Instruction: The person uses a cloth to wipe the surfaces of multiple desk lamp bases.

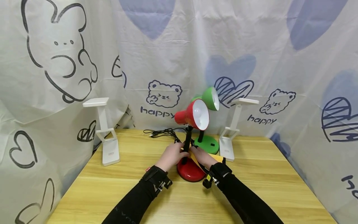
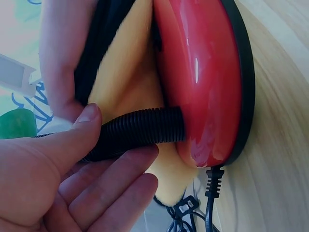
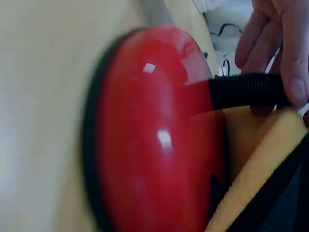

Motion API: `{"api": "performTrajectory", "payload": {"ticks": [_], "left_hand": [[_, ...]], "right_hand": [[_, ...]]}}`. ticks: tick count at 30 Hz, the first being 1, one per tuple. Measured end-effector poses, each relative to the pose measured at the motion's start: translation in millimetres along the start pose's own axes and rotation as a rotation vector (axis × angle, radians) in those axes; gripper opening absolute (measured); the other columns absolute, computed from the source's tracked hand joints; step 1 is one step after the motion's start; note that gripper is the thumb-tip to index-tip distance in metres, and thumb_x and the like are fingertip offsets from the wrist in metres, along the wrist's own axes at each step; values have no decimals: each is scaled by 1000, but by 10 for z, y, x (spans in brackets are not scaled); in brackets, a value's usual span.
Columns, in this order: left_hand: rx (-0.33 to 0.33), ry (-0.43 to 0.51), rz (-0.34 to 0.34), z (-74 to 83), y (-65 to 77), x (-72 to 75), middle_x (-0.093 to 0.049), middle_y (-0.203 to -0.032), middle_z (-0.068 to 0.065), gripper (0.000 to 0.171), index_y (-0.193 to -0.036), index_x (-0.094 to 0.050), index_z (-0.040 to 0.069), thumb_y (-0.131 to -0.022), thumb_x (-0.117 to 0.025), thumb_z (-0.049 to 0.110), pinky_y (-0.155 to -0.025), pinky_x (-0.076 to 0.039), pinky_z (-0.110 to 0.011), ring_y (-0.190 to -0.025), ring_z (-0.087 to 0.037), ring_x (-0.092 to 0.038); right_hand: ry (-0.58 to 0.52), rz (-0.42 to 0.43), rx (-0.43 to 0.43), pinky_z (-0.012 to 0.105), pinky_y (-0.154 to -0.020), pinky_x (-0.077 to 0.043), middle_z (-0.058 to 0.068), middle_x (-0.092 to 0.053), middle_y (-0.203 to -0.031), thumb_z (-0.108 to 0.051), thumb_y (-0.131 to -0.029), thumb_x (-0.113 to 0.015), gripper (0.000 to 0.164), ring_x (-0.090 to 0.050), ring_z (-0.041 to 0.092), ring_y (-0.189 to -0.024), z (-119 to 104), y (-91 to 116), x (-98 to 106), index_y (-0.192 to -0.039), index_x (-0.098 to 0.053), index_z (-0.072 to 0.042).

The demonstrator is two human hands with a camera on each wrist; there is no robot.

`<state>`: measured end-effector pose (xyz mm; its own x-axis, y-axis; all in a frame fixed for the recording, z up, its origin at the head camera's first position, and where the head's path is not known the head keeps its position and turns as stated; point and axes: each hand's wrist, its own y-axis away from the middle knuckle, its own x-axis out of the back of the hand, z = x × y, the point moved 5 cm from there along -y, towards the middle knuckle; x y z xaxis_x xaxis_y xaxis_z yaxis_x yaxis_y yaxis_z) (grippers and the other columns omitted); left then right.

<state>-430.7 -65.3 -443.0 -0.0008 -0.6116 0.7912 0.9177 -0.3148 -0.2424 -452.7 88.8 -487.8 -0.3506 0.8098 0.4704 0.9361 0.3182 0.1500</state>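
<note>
While left hand (image 1: 171,154) pinches lamp neck (image 2: 145,127), keep it steady. Right hand (image 1: 203,156), at 3 o'clock, probably grips yellow cloth (image 2: 126,63).

Green lamp (image 1: 207,143) sits part-hidden behind red lamp (image 1: 190,114). R hand (image 1: 203,157): fingers partly hidden, grip unclear. Btm edge of R wrist view cuts yellow fabric (image 3: 260,164) + blurry red base (image 3: 145,121). L white lamp (image 1: 111,159) mark's too small to read.

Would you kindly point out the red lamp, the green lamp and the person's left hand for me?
Red lamp (image 1: 191,115), head view: on its shade.
Green lamp (image 1: 206,144), head view: on its base.
Left hand (image 1: 171,155), head view: on the back of the hand.
</note>
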Motion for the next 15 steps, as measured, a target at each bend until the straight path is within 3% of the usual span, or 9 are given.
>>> {"api": "performTrajectory", "payload": {"ticks": [5,8,13,15], "left_hand": [[12,15,-14,-23,-8,-9,-64,-82,6,18,-89,-68,18,-86,-73,35,-70,-46,-29,-75,-13,-58],[13,16,-14,-14,-4,-11,-64,-82,6,17,-89,-69,18,-86,-73,34,-70,-46,-29,-75,-13,-57],[31,12,-15,-14,-5,-28,-63,-80,5,20,-90,-69,16,-86,-73,35,-67,-46,-29,-73,-13,-56],[41,17,-15,-21,-5,-29,-64,-81,5,21,-91,-70,16,-86,-73,36,-68,-46,-28,-73,-13,-56]], "right_hand": [[12,-127,15,36,-94,-38,5,-60,-110,-43,-103,-28,45,-55,20,-104,-15,-167,-22,-114,-63,-17],[39,-151,22,32,-85,-38,7,-58,-98,-47,-102,-30,48,-55,19,-93,16,-157,23,-113,-63,-14],[90,-92,-28,36,-89,-39,10,-57,-105,-63,-96,-35,63,-56,21,-99,171,-24,165,-118,-58,-9],[114,-51,-71,39,-98,-38,11,-54,-121,-69,-93,-37,72,-53,22,-114,258,80,223,-128,-52,-8]]}}
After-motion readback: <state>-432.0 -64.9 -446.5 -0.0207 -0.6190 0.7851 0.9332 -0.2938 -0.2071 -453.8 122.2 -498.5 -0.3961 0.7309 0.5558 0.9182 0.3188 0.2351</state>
